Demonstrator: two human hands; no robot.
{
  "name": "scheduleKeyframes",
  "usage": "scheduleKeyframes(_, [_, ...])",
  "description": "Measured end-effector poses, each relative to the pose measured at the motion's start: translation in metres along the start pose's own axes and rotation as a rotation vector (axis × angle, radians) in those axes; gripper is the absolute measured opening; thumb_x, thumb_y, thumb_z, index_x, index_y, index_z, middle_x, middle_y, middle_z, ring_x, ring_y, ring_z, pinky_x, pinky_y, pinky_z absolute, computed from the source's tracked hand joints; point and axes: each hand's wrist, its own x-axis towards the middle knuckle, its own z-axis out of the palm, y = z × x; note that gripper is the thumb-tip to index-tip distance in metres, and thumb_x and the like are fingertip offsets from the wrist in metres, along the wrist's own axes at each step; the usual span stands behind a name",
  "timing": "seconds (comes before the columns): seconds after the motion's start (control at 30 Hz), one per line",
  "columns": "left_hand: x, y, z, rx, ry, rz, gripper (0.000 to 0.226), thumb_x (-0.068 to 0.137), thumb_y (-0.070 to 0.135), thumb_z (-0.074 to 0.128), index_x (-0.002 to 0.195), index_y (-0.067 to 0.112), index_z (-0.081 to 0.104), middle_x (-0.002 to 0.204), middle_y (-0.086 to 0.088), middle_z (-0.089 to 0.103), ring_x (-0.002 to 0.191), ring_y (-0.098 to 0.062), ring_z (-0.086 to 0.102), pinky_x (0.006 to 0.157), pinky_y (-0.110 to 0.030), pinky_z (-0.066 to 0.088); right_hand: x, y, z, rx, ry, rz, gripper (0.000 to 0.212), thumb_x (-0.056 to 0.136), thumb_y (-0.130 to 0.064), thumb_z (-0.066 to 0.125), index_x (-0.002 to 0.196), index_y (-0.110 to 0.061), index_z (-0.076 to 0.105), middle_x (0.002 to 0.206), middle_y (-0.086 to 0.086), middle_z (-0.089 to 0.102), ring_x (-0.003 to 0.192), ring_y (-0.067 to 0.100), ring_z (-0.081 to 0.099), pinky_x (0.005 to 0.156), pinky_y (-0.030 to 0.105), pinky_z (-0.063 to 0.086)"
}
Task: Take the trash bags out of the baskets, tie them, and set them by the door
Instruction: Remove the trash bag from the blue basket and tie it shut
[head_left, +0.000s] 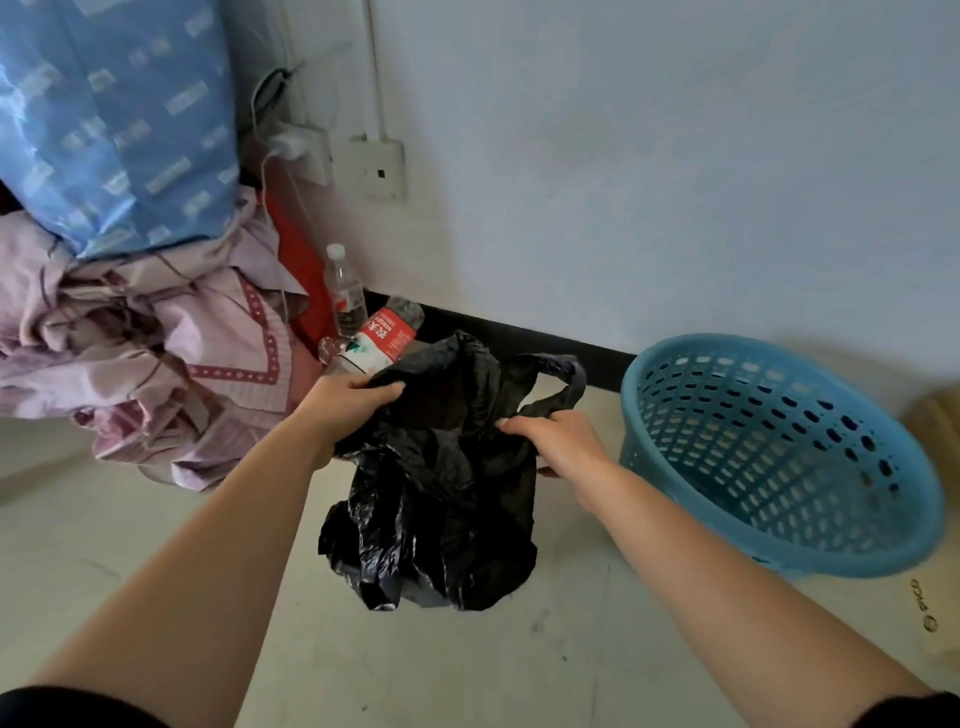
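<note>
A crumpled black trash bag (441, 519) hangs just above the pale floor in the middle of the view, outside the basket. My left hand (348, 405) grips the bag's top edge on the left side. My right hand (556, 441) holds the right side, where a looped handle sticks up. The bag's mouth is open between my hands. A blue perforated plastic basket (779, 457) stands tilted to the right of the bag, with no bag in it.
Pink bedding (156, 353) and a blue patterned pillow (114, 119) pile up at the left. Plastic water bottles (363, 322) sit by the black baseboard behind the bag. Wall sockets (379, 166) with a charger are above. A cardboard box (935, 597) is at the right edge.
</note>
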Motion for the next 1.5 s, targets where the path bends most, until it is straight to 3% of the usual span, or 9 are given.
scheduleKeyframes(0.13, [-0.005, 0.001, -0.014, 0.107, -0.073, -0.06, 0.041, 0.07, 0.006, 0.08, 0.109, 0.008, 0.068, 0.096, -0.015, 0.071, 0.079, -0.027, 0.068, 0.065, -0.03, 0.054, 0.008, 0.005, 0.001, 0.248, -0.065, 0.075, 0.032, 0.075, -0.022, 0.076, 0.104, -0.007, 0.072, 0.103, 0.012, 0.073, 0.093, 0.024, 0.068, 0.074, 0.036, 0.057])
scheduleKeyframes(0.4, [-0.009, 0.0, -0.018, 0.216, -0.185, 0.021, 0.087, 0.055, -0.01, 0.076, 0.134, 0.02, 0.054, 0.136, -0.011, 0.052, 0.123, -0.032, 0.049, 0.103, -0.046, 0.044, 0.023, 0.003, 0.026, 0.291, -0.312, 0.231, 0.029, 0.074, -0.011, 0.077, 0.102, -0.006, 0.076, 0.104, 0.01, 0.074, 0.09, 0.023, 0.068, 0.075, 0.03, 0.053])
scheduleKeyframes(0.5, [-0.014, 0.001, -0.015, 0.317, -0.147, 0.129, 0.064, 0.069, -0.019, 0.06, 0.117, 0.023, 0.068, 0.122, -0.001, 0.062, 0.109, -0.019, 0.057, 0.096, -0.037, 0.05, 0.024, 0.004, 0.04, 0.195, -0.294, 0.239, 0.031, 0.072, -0.004, 0.072, 0.102, 0.001, 0.073, 0.095, 0.016, 0.07, 0.073, 0.025, 0.06, 0.06, 0.027, 0.049])
scheduleKeyframes(0.7, [-0.014, 0.004, -0.015, 0.437, 0.009, 0.235, 0.054, 0.076, -0.014, 0.042, 0.068, 0.027, 0.076, 0.096, -0.014, 0.074, 0.059, -0.027, 0.05, 0.054, -0.034, 0.045, 0.028, -0.004, 0.031, 0.352, -0.029, 0.136, 0.018, 0.071, 0.002, 0.053, 0.087, -0.004, 0.061, 0.084, 0.014, 0.06, 0.078, 0.029, 0.058, 0.069, 0.035, 0.045])
scheduleKeyframes(0.83, [-0.008, 0.013, -0.008, 0.348, 0.16, 0.357, 0.049, 0.075, -0.015, 0.042, 0.07, 0.018, 0.077, 0.09, 0.001, 0.074, 0.085, -0.026, 0.068, 0.079, -0.039, 0.058, 0.019, -0.027, 0.008, 0.514, 0.084, -0.036, 0.018, 0.064, 0.004, 0.05, 0.074, -0.011, 0.046, 0.071, 0.006, 0.041, 0.066, 0.021, 0.04, 0.061, 0.033, 0.031])
scheduleKeyframes(1.07, [-0.01, 0.041, 0.018, 0.278, 0.224, 0.631, 0.043, 0.084, -0.013, 0.043, 0.086, 0.013, 0.077, 0.11, 0.006, 0.069, 0.111, -0.009, 0.059, 0.101, -0.028, 0.046, 0.007, -0.053, -0.023, 0.611, 0.106, -0.273, 0.045, 0.04, -0.001, 0.042, 0.066, -0.02, 0.01, 0.063, 0.002, 0.013, 0.071, 0.026, 0.009, 0.06, 0.037, 0.01])
scheduleKeyframes(1.2, [0.003, 0.02, 0.026, 0.271, 0.132, 0.404, 0.031, 0.093, 0.01, 0.053, 0.119, 0.025, 0.062, 0.1, -0.005, 0.066, 0.063, -0.015, 0.054, 0.055, -0.024, 0.043, 0.007, -0.041, -0.019, 0.432, 0.082, -0.165, 0.032, 0.048, -0.001, 0.049, 0.059, -0.018, 0.024, 0.063, 0.003, 0.024, 0.062, 0.021, 0.021, 0.058, 0.034, 0.021])
scheduleKeyframes(1.37, [-0.004, -0.003, 0.008, 0.31, -0.147, -0.265, 0.097, 0.076, 0.035, 0.078, 0.15, 0.027, 0.016, 0.155, -0.011, 0.023, 0.134, -0.045, 0.033, 0.091, -0.067, 0.041, 0.006, -0.027, -0.015, 0.314, 0.041, -0.049, 0.035, 0.05, -0.009, 0.058, 0.083, -0.013, 0.048, 0.085, 0.009, 0.043, 0.078, 0.026, 0.046, 0.071, 0.039, 0.039])
scheduleKeyframes(1.5, [-0.018, -0.004, -0.002, 0.332, -0.303, -0.387, 0.049, 0.089, 0.027, 0.066, 0.131, 0.009, 0.051, 0.124, -0.014, 0.06, 0.101, -0.031, 0.067, 0.088, -0.058, 0.05, 0.005, -0.029, -0.015, 0.321, 0.041, -0.08, 0.036, 0.055, -0.009, 0.06, 0.088, -0.016, 0.048, 0.085, 0.009, 0.043, 0.078, 0.025, 0.045, 0.07, 0.039, 0.038])
